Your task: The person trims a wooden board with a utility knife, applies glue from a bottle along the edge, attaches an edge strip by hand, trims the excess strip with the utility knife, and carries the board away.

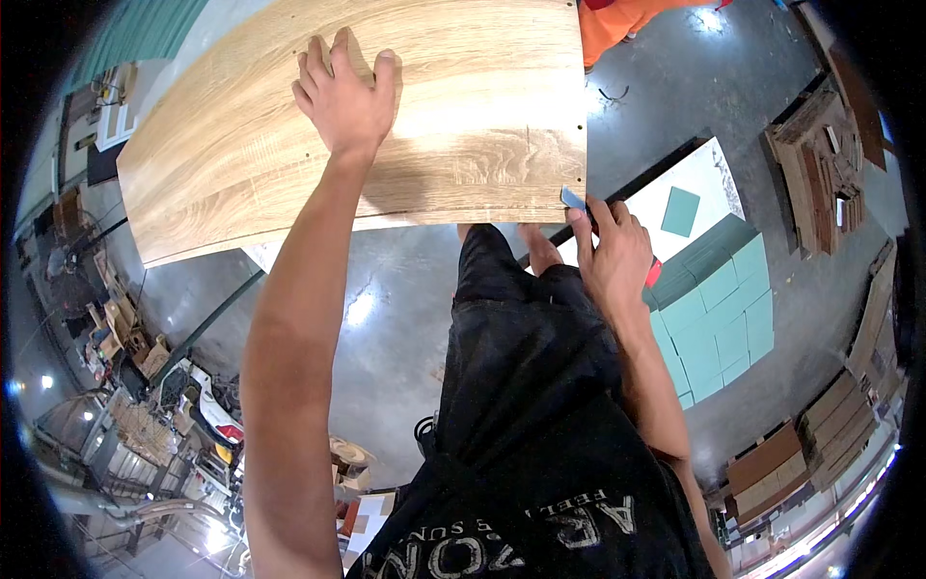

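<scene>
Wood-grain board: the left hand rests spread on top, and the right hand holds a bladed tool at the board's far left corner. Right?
Wrong corner: the head view shows the right hand holding the bladed tool at the near right corner of the board.

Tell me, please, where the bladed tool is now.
In the head view, right of centre, the right hand holds the bladed tool at the near right corner of the wooden panel.
</scene>
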Motion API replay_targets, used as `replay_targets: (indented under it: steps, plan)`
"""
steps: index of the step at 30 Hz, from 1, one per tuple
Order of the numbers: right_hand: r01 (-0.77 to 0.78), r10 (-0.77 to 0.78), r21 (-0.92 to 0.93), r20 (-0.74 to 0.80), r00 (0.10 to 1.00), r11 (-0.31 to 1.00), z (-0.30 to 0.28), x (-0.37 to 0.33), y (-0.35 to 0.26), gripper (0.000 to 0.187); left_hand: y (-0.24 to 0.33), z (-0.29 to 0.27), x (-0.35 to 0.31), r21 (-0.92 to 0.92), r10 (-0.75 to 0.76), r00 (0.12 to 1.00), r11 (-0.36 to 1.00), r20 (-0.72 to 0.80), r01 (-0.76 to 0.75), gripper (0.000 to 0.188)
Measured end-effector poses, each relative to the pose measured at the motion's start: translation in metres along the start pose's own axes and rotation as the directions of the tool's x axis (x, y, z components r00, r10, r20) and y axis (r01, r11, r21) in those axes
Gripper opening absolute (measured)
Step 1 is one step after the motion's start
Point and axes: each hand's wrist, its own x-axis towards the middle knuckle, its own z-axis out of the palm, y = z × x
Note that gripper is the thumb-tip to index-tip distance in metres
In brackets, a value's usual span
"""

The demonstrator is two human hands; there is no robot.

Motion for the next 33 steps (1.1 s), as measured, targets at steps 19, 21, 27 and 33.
replay_targets:
  steps: [19, 21, 27, 33]
  plan:
    - [0.144, -0.147, -0.047, -0.046, 0.988, 0.988, -0.010, 0.084, 0.003, 0.035, 0.001, 0.000, 0.000, 0.007, -0.007, 1.000, 1.000, -0.003, 0.007, 0.078]
    - [0.190, -0.193, -0.044, -0.091, 0.977, 0.981, -0.014, 0.115, 0.005, 0.037, 0.003, 0.001, 0.000, 0.009, -0.009, 1.000, 1.000, 0.003, 0.009, 0.078]
    - [0.229, -0.239, -0.085, -0.146, 0.960, 0.970, -0.008, 0.133, 0.008, 0.036, 0.003, 0.003, -0.004, 0.027, 0.018, 1.000, 0.999, -0.018, -0.018, 0.073]
    - [0.138, -0.139, -0.055, -0.014, 0.990, 0.989, -0.004, 0.024, 0.003, 0.027, -0.001, -0.008, -0.036, 0.065, 0.032, 0.999, 0.997, 0.031, -0.034, 0.074]
